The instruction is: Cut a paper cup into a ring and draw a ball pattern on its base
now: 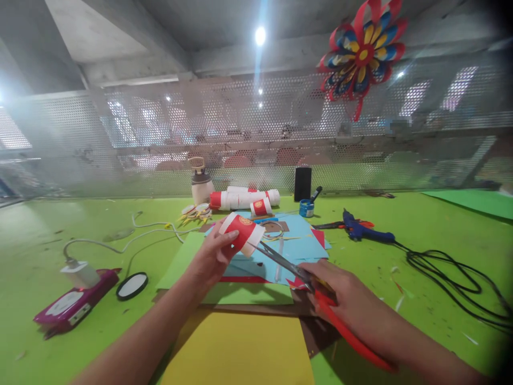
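Observation:
Tilted on its side, a red and white paper cup (245, 231) is held in my left hand (214, 251), the thumb lying across its outside. My right hand (340, 289) grips a pair of scissors (286, 262) by the red handles. The scissor blades point left and their tips meet the cup's edge; I cannot tell how far they reach into it. Below both hands lie sheets of light blue paper (308, 230), green paper (244, 294) and yellow paper (240, 347).
Behind are stacked paper cups (240, 199), another cup (260, 206), a bottle (201, 184) and a blue jar (306, 208). A blue glue gun (363, 227) with a black cable lies right. A purple power strip (76, 302) and round black-rimmed disc (132, 285) are left. A paper flower (364, 55) hangs above.

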A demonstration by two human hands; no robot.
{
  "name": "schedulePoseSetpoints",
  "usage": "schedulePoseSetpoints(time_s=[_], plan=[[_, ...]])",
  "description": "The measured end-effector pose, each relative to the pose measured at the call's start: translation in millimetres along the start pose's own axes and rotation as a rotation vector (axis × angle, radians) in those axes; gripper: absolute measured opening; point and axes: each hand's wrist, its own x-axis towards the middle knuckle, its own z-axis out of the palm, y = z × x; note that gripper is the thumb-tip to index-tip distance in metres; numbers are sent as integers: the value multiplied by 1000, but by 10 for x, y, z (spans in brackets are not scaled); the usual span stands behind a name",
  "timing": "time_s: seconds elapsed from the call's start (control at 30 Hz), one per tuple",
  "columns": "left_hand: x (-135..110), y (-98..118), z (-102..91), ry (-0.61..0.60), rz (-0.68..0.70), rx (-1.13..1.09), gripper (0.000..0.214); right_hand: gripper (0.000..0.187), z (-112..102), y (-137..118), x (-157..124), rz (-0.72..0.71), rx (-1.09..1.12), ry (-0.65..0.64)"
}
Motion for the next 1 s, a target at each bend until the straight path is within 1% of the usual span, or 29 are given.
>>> schedulePoseSetpoints(time_s=[0.07,0.1,0.2,0.33,0.53,0.67,1.0], plan=[[-13,4,9,-29,1,10,48,15,-1,-45,0,-24,68,-21],[-22,8,15,-47,2,18,50,11,4,-65,-4,-29,100,-27],[-50,16,31,-105,-12,53,52,9,15,-99,-27,-7,203,-39],[-67,18,40,-111,-30,71,52,20,-27,-99,-54,21,322,-62],[-75,49,74,-99,-26,83,59,35,-118,-131,-63,55,373,-92],[-83,61,94,-81,-42,100,64,39,-121,-158,-61,32,396,-100],[-82,55,93,-122,-41,100,55,46,-153,-213,-78,-21,396,-119]])
